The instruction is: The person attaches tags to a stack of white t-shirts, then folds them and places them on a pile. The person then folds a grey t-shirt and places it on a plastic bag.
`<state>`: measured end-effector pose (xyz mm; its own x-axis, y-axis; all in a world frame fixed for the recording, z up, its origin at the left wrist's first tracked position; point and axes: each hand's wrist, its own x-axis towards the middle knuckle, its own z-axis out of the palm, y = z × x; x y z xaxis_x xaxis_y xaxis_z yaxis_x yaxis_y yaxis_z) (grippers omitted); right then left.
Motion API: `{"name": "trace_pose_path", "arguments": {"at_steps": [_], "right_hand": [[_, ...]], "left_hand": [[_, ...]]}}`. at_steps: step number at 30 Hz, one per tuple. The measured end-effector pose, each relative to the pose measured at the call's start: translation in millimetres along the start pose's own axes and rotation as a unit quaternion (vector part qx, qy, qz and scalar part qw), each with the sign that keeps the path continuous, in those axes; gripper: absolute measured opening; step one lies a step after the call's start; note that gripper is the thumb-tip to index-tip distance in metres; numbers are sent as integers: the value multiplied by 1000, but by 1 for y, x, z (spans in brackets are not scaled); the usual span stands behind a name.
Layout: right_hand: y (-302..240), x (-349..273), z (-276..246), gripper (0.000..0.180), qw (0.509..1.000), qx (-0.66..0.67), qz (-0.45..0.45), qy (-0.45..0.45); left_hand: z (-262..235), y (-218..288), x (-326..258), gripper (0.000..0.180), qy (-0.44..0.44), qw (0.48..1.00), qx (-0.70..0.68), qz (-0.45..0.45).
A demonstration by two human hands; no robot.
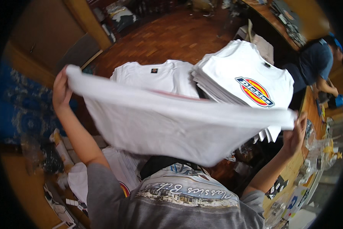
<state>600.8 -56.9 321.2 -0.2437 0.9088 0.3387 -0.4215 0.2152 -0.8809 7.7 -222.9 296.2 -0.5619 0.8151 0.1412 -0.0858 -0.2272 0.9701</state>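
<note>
A white T-shirt (171, 126) is stretched wide in the air in front of me, blurred by motion, its lower part hanging toward my body. My left hand (61, 91) grips its left end, and my right hand (294, 133) pinches its right end, lower down. Behind it lies another white T-shirt (141, 76) with a small dark neck label, partly covered by the raised one. To the right of that rises a stack of white T-shirts (221, 74), the top one bearing a red, yellow and blue oval print.
More white shirts (122, 168) lie low at my left. A wooden bench (293, 179) with clear plastic bags runs along my right. Another person (316, 61) bends over at the far right. Blue patterned fabric (26, 103) is at the left, with parquet floor (160, 42) beyond.
</note>
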Motion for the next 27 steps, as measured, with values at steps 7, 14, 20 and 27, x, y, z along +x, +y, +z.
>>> {"name": "trace_pose_path", "arguments": {"at_steps": [7,14,20,27], "right_hand": [[-91,113,-128,21,983,-116,-136,31],[-180,78,-199,27,940,-211,-189,187],[-18,-15,-214,12,915,-267,15,303],[183,-101,-113,16,758,-608,121,204]], "left_hand": [[222,-4,140,31,-259,965,-31,6],[377,-44,164,27,-270,959,-78,-33],[371,-232,154,24,-222,955,51,-188],[185,-389,42,11,92,924,370,-40]]}}
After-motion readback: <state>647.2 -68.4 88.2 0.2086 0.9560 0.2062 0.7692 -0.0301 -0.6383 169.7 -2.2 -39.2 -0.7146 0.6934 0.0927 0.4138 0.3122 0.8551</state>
